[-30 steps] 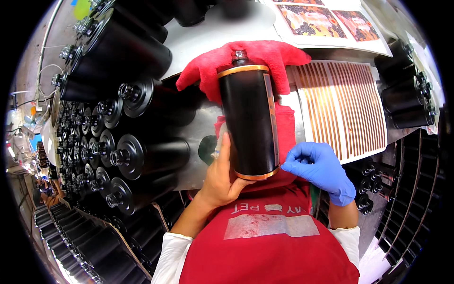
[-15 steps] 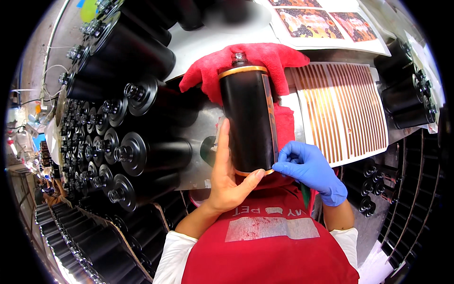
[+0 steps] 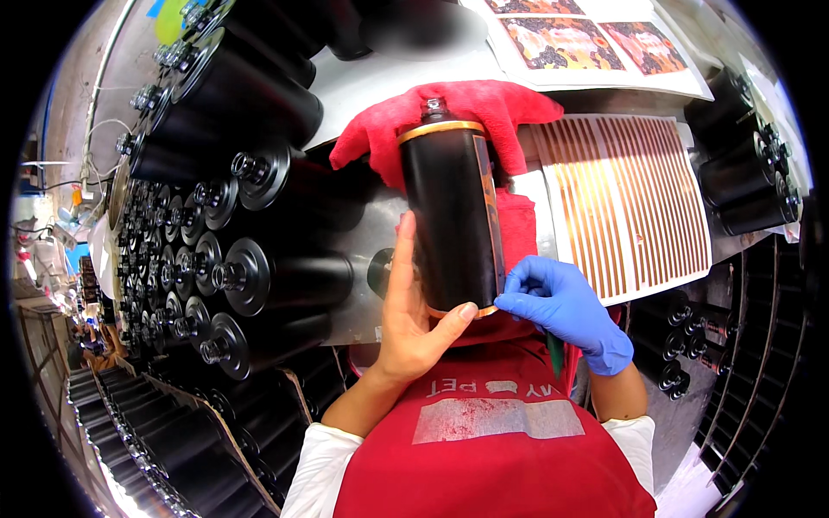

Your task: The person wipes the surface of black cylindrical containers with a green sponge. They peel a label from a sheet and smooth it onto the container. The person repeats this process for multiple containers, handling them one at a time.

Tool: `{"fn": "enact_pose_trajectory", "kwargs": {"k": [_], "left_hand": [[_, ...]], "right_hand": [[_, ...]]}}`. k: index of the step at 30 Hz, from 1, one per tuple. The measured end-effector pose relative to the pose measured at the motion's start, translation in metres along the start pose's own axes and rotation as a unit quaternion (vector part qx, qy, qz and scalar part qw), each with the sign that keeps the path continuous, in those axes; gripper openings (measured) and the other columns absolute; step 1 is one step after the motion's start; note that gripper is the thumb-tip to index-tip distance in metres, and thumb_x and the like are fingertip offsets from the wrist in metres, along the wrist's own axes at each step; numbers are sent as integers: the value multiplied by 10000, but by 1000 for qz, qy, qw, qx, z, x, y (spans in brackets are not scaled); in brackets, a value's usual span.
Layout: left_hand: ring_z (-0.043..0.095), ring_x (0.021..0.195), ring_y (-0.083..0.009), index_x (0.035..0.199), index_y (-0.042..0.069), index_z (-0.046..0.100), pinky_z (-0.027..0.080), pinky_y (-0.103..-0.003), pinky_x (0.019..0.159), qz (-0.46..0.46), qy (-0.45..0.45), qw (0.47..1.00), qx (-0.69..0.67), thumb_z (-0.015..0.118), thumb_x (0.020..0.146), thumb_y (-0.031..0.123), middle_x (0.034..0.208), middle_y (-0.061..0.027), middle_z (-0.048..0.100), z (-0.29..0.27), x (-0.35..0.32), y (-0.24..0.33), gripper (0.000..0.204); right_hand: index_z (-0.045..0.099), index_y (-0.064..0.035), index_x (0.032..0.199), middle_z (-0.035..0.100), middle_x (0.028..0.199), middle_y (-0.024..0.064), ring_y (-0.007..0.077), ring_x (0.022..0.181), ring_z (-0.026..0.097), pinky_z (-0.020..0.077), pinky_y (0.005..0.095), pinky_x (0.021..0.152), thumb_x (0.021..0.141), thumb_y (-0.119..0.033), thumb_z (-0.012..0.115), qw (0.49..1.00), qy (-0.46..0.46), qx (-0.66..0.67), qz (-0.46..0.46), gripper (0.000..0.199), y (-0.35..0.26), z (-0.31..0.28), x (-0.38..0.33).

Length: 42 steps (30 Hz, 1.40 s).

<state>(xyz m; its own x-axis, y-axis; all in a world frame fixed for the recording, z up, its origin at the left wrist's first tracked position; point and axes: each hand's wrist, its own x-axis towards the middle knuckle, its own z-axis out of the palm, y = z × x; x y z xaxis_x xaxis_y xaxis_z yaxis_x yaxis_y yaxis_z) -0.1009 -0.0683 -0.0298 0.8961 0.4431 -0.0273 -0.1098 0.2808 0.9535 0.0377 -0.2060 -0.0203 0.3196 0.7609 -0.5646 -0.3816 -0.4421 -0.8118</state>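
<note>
A black bottle with a clear threaded neck lies with its neck pointing away from me, on a red cloth. Gold bands circle it at the shoulder and at the base, and a patterned label edge shows along its right side. Bare, my left hand is closed round the lower left of the bottle, its thumb on the gold strip at the base. My right hand, in a blue glove, pinches at the strip's right end by the bottle's base. Below that palm pokes a green object, mostly hidden.
Several black bottles lie stacked to the left, their necks toward the left. A sheet of gold strips lies to the right. Printed picture sheets are at the back. More black bottles sit at the far right.
The bottle has rolled slightly to the left, so more of the label edge shows. Both hands have shifted only a little with it and keep their grip.
</note>
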Motion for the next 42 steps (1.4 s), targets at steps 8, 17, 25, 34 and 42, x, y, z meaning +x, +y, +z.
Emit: {"fn": "enact_pose_trajectory", "kwargs": {"k": [8,17,25,34,42], "left_hand": [[326,1287,-283,1455,64,-60,329,-387,1030,1,23,956,292,793,655,67,1448,-203,197,7,-1,2,1170],[458,1214,-283,1451,11,-12,425,-359,961,88,-50,917,387,854,602,78,1375,-204,354,-13,3,0,1215],[581,1041,-323,1433,-52,60,429,-372,919,174,-37,891,417,829,644,82,1167,-214,550,-15,9,-15,1109],[128,1311,-567,1405,-61,240,60,-616,1049,229,-124,801,539,749,681,163,1389,-403,168,-7,20,5,913],[482,1190,-340,1413,-80,-84,349,-353,1001,186,-153,898,369,774,717,149,1380,-267,340,-45,6,-29,1128]], "right_hand": [[621,-51,912,597,754,10,42,509,491,400,187,473,887,-275,612,989,92,106,-47,226,10,-23,5],[498,-16,1089,558,975,68,127,847,569,485,256,761,768,-39,620,931,293,178,-122,344,23,-30,-29],[526,-59,1048,616,888,152,228,752,655,514,316,664,837,-124,619,931,308,-153,-121,240,18,40,-39],[526,-48,1094,642,915,128,184,759,661,517,296,698,821,-99,666,908,276,-215,-229,311,6,75,-50],[514,-26,1083,623,954,115,190,869,624,489,286,766,860,-153,636,939,302,-24,-163,284,50,49,-26]]}}
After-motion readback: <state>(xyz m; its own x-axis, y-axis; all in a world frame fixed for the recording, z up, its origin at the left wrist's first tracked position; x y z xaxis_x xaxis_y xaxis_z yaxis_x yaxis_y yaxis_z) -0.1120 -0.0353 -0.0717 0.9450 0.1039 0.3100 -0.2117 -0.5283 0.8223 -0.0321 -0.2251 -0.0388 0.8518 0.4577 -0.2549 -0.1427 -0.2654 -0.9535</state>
